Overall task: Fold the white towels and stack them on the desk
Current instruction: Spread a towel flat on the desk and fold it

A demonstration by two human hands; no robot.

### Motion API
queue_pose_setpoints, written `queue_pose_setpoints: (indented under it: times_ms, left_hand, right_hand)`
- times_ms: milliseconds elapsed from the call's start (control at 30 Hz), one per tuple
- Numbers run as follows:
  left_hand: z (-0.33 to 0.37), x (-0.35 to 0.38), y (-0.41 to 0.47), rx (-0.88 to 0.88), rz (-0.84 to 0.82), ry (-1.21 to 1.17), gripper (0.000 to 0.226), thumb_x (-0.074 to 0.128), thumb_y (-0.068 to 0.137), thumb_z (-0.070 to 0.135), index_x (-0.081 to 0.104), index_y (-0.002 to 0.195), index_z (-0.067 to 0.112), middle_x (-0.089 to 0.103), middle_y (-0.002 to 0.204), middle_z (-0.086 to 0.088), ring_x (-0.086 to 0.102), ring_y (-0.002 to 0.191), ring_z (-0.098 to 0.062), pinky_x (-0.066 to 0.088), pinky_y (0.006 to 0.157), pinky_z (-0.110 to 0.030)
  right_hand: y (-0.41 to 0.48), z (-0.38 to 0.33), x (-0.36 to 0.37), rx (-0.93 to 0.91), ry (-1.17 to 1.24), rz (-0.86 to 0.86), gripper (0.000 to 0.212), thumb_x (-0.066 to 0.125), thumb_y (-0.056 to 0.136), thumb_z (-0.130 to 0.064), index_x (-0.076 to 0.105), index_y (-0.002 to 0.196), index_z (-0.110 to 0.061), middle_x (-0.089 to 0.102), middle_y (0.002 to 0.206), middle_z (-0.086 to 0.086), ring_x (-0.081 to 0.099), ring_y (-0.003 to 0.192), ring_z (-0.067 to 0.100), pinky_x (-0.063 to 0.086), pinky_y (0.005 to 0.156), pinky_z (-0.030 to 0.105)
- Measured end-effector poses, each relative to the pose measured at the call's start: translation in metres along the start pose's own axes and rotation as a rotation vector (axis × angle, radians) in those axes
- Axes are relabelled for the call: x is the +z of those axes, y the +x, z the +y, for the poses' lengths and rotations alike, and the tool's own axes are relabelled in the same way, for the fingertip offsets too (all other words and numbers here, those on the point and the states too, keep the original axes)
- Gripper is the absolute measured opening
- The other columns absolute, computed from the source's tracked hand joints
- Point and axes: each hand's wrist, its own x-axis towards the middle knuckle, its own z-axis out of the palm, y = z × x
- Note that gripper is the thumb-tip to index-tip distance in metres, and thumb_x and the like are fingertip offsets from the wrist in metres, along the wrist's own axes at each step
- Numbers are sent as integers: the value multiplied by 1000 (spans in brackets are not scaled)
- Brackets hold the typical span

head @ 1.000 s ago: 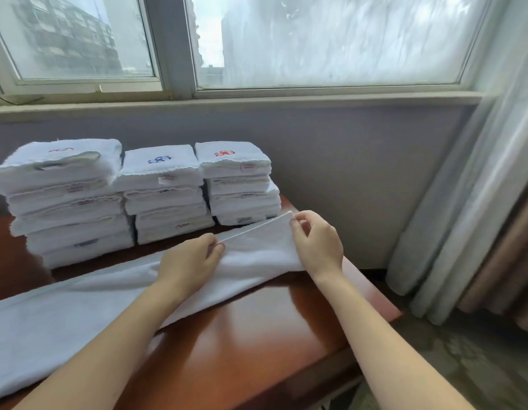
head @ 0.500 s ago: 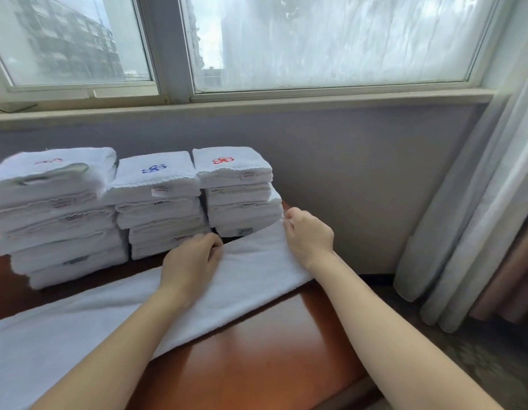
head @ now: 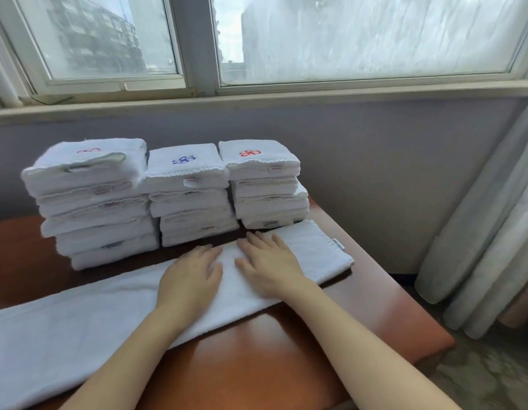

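Observation:
A long white towel [head: 79,327], folded lengthwise into a strip, lies across the brown desk [head: 256,365] from the left edge to the right. My left hand [head: 191,276] and my right hand [head: 268,264] both rest flat on it side by side near its right part, fingers straight and pointing away from me. The towel's right end with a small label [head: 338,244] lies flat on the desk. Behind the strip stand three stacks of folded white towels: a left stack [head: 88,199], a middle stack [head: 188,196] and a right stack [head: 265,184].
A grey wall and a window sill [head: 256,99] run behind the desk. Pale curtains [head: 487,247] hang at the right, beside the desk's right edge. Patterned floor [head: 478,380] shows at the lower right.
My right hand has let go of the towel's right end, which now lies flat. Both hands have opened and now lie flat on the strip, close together.

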Motion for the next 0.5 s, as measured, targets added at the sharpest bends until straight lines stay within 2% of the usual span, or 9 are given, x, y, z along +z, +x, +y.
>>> queue_pose_setpoints:
  times_ms: [67, 133, 233, 367, 500]
  left_hand:
    - [-6, 0, 3, 7, -139, 117, 51, 28, 103, 39, 30, 154, 33, 25, 162, 4, 20, 149, -14, 15, 120, -33]
    - [-7, -2, 4, 28, -198, 147, 54, 22, 104, 43, 19, 156, 34, 14, 165, 2, 10, 151, -14, 7, 122, -35]
    - [-18, -6, -1, 2, -226, 171, 57, 19, 102, 48, 14, 157, 34, 10, 166, 0, 6, 152, -16, 3, 122, -37]
    - [-42, -16, -16, -69, -172, 226, 59, 18, 101, 49, 15, 157, 31, 12, 165, -2, 5, 152, -18, 2, 123, -39]
    - [-69, -31, -33, -107, -162, 218, 58, 20, 102, 48, 15, 158, 30, 11, 166, -3, 4, 152, -18, 1, 122, -37]
  right_hand:
    - [0, -1, 0, 7, -3, 8, 54, 28, 102, -43, 30, 152, -24, 21, 163, 2, 11, 150, 17, 2, 121, 39]
    - [-3, -1, 0, 15, -6, 2, 55, 27, 101, -45, 28, 153, -26, 19, 163, 0, 10, 150, 16, 2, 121, 38]
    - [-7, -2, -2, 24, -12, -30, 57, 26, 101, -48, 25, 154, -28, 16, 164, -1, 7, 151, 14, 0, 122, 38]
    - [-11, -13, -5, 45, 9, -36, 60, 28, 102, -49, 21, 156, -26, 12, 165, -1, 2, 151, 13, -2, 122, 39]
    - [-14, -57, 2, -86, 82, -28, 59, 32, 104, -43, 19, 157, -23, 10, 165, -3, -1, 151, 11, -4, 121, 37]
